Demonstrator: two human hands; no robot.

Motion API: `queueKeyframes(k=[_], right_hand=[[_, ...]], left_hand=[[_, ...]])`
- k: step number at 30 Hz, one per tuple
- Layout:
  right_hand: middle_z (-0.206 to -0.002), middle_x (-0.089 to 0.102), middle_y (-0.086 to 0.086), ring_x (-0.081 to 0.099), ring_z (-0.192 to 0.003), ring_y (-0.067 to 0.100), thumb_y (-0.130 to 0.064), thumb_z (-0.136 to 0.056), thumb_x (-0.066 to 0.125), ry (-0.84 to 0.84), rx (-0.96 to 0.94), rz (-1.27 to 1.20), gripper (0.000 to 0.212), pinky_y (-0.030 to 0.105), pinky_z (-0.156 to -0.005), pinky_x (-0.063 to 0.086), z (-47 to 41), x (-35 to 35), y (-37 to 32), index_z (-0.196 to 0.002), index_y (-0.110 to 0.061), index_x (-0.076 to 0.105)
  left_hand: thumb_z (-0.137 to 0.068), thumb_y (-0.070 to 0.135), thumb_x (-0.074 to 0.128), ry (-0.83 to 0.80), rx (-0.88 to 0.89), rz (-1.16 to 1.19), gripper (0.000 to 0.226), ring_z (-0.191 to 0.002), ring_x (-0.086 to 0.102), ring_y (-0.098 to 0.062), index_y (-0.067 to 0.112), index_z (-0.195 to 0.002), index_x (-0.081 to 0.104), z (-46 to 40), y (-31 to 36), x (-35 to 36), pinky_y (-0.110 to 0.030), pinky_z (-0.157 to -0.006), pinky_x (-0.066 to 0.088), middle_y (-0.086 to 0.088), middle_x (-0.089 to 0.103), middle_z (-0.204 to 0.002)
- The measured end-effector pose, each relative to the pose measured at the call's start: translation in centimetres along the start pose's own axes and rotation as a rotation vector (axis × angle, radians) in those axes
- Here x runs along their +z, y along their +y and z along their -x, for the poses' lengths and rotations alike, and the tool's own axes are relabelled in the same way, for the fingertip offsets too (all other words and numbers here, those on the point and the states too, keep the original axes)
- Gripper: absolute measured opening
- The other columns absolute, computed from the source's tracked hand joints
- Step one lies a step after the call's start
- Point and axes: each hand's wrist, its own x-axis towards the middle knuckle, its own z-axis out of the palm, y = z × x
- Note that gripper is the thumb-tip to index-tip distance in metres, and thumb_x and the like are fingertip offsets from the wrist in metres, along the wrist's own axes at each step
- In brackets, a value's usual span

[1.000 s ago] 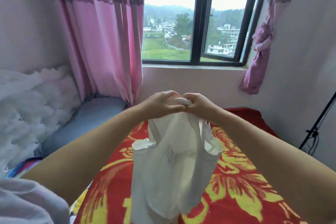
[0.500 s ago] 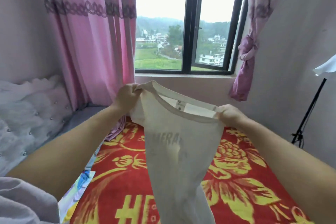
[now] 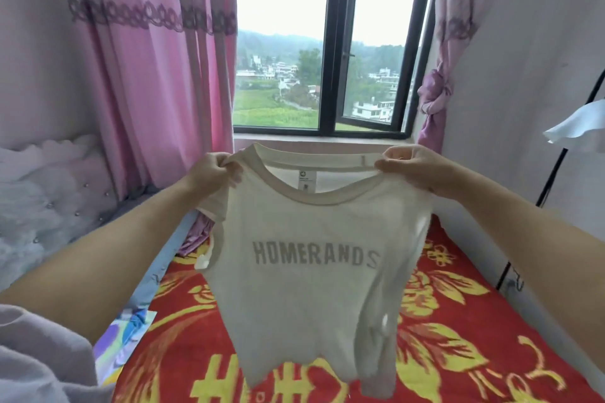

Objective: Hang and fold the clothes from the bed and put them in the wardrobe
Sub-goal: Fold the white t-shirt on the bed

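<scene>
While both arms reach forward over the bed (image 3: 458,321), a cream T-shirt (image 3: 311,271) hangs spread in the air between the two hands, its front facing the camera with the grey word HOMERANDS across the chest. At the shirt's left shoulder, the left hand (image 3: 209,172) has its fingers (image 3: 226,170) curled and pinching the fabric just beside the collar. Over at the other shoulder, the right hand (image 3: 415,167) pinches the cloth the same way, fingers folded over the top edge (the thumb is hidden behind the cloth, so how it lies cannot be told). Below the fingers the shirt's hem hangs above the red blanket with yellow flowers, probably clear of it, though the fabric hides the gap. Beyond the fingers stands a dark-framed window (image 3: 327,42), with a pink curtain (image 3: 147,75) to the left of the left fingers and a knotted curtain (image 3: 435,95) above the right fingers.
</scene>
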Motion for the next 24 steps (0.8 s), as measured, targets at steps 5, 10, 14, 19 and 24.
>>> queueKeyframes(k=[5, 10, 14, 19, 24], right_hand=[[-0.056, 0.043, -0.002, 0.038, -0.043, 0.008, -0.031, -0.088, 0.066, -0.008, 0.163, 0.066, 0.018, 0.018, -0.040, 0.035, 0.3, -1.1, 2.4, -0.081, -0.015, 0.064], [-0.124, 0.059, -0.003, 0.062, -0.108, 0.012, -0.042, -0.077, 0.072, -0.477, 0.338, 0.131, 0.069, 0.036, -0.082, 0.057, 0.5, 3.5, 2.4, -0.137, -0.028, 0.042], [-0.136, 0.051, -0.008, 0.052, -0.114, 0.008, -0.057, -0.084, 0.061, -0.662, 0.270, 0.295, 0.070, 0.032, -0.087, 0.049, 0.3, 12.2, 1.7, -0.144, -0.034, 0.035], [-0.079, 0.064, 0.007, 0.056, -0.070, 0.012, -0.020, -0.096, 0.051, -0.185, 0.216, 0.042, 0.023, 0.025, -0.065, 0.043, -1.0, 17.1, 3.3, -0.089, -0.003, 0.066], [-0.071, 0.060, 0.003, 0.055, -0.059, 0.014, -0.012, -0.092, 0.049, -0.054, 0.343, -0.015, 0.020, 0.024, -0.052, 0.039, -1.2, 12.6, 6.1, -0.080, -0.011, 0.065]], left_hand=[[-0.094, 0.006, 0.050, -0.096, 0.015, -0.022, 0.025, -0.057, 0.064, -0.001, 0.017, -0.083, 0.069, 0.1, 1.0, -0.9, -0.017, -0.061, 0.048, 0.007, 0.071, -0.065], [-0.094, 0.005, 0.053, -0.245, 0.257, -0.204, 0.026, -0.061, 0.051, -0.003, 0.025, -0.081, 0.065, 1.3, 6.8, 3.0, -0.013, -0.059, 0.041, 0.009, 0.060, -0.070], [-0.097, 0.010, 0.049, -0.160, 0.422, -0.257, 0.021, -0.063, 0.052, 0.001, 0.011, -0.101, 0.069, 1.4, 11.2, 5.4, -0.007, -0.059, 0.040, 0.005, 0.062, -0.082], [-0.100, 0.022, 0.047, -0.032, 0.472, -0.258, 0.033, -0.076, 0.057, -0.020, -0.002, -0.098, 0.069, 0.6, 13.5, 3.7, -0.008, -0.060, 0.036, -0.018, 0.068, -0.092], [-0.099, 0.029, 0.048, 0.040, 0.376, -0.147, 0.026, -0.065, 0.054, -0.003, 0.013, -0.095, 0.068, -0.6, 10.7, -0.1, -0.017, -0.062, 0.042, 0.008, 0.060, -0.075]])
